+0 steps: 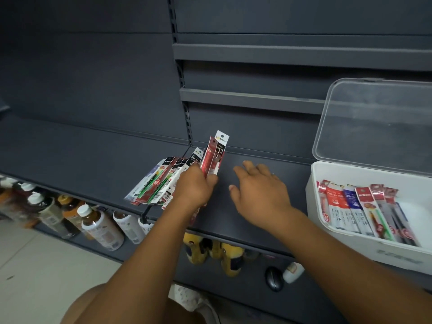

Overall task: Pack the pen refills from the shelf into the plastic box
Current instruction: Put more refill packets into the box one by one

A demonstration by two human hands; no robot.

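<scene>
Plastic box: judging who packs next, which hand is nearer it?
Right. The right hand is open over the shelf, left of the plastic box; the left hand grips refill packs farther left.

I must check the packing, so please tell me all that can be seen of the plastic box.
The plastic box is white, opaque and rectangular with rounded corners. Its clear lid stands open, raised at the back edge. The box sits on the dark shelf at the right, partly cut by the picture's edge. Inside lie several pen refill packs, red, white and blue, side by side. The left hand and the right hand do not touch it.
</scene>
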